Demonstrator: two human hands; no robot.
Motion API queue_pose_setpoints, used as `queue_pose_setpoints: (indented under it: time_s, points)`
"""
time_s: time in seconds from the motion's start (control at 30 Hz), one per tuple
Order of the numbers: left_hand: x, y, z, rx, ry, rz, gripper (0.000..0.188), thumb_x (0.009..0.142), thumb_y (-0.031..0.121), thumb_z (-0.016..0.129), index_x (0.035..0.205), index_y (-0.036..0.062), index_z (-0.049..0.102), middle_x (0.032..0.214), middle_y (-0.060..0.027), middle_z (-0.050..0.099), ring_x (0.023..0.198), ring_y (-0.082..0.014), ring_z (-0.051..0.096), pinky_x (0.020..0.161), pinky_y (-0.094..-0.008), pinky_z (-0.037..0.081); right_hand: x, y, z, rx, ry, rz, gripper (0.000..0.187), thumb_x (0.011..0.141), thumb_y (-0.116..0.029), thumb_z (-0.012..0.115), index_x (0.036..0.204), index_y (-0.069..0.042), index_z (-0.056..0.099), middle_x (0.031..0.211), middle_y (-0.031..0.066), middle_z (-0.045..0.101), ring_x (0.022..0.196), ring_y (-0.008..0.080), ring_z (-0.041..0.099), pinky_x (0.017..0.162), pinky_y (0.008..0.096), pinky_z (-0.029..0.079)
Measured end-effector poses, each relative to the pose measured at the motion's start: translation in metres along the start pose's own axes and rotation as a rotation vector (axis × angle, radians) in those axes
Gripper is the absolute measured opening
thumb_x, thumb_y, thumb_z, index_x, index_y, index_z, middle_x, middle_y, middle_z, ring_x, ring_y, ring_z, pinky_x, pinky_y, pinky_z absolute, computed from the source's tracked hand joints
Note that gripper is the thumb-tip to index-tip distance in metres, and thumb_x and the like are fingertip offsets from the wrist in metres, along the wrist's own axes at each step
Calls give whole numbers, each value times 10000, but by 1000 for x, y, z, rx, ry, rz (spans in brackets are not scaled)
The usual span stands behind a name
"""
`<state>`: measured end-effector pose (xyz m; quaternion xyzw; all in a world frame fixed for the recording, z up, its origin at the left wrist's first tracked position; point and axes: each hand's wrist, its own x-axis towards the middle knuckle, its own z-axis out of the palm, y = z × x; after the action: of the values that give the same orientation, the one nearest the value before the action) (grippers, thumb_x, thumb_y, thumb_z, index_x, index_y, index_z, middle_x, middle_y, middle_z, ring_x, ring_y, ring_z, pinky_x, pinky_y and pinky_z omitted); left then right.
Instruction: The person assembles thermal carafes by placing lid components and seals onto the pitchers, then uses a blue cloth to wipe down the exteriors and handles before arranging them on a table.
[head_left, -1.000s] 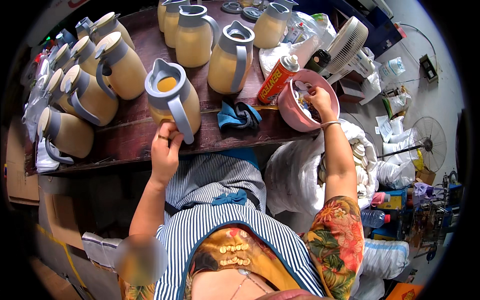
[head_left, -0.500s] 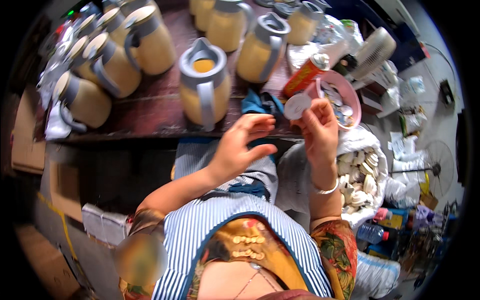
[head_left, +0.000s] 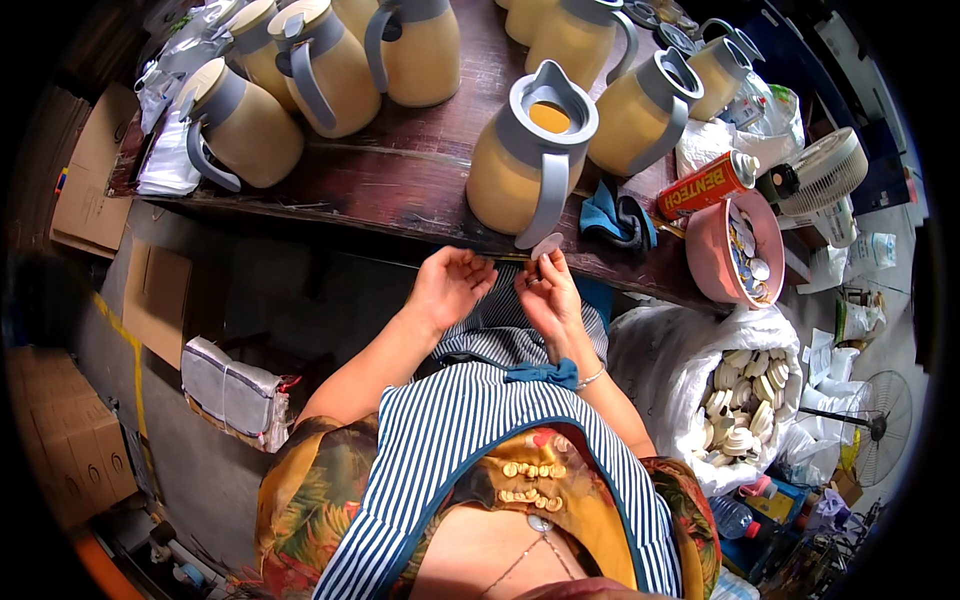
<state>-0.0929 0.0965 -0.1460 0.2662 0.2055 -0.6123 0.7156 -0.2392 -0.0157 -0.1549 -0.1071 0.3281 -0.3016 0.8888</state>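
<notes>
My right hand pinches a small pale round disc between its fingertips, just in front of the table's near edge. My left hand hovers beside it with fingers spread, palm turned toward the disc, holding nothing. Right behind both hands stands a tan jug with a grey collar and handle, its top open. A pink bowl with several small round parts sits to the right on the dark wooden table.
Several more tan jugs crowd the table's back and left. A blue cloth and an orange spray can lie near the bowl. A white bag of pale lids stands at my right. Cardboard boxes are stacked at the left.
Both hands have drawn back from the table toward my lap. The right hand left the pink bowl with a disc in its fingers, and the left let go of the jug's handle.
</notes>
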Motion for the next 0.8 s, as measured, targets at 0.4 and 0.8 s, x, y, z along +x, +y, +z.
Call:
queue_pose_setpoints:
  time_s: [0.4,0.8]
  points:
    - [-11,53,121,144,-1021,583,189,989,75,509,1133,47,627,1274,-154,605,941,-199,606,966,-362,488,13,-73,130,-575,-638,-907,89,965,-57,582,1048,-26,593,1382,124,510,1255,196,496,1066,336,375]
    - [-34,63,131,678,-655,1120,372,971,1,554,1340,46,557,1212,-144,667,1004,-142,648,813,-266,529,-4,-76,155,-1341,-497,-1326,106,891,-27,622,994,-5,626,993,130,646,1059,311,563,903,386,452]
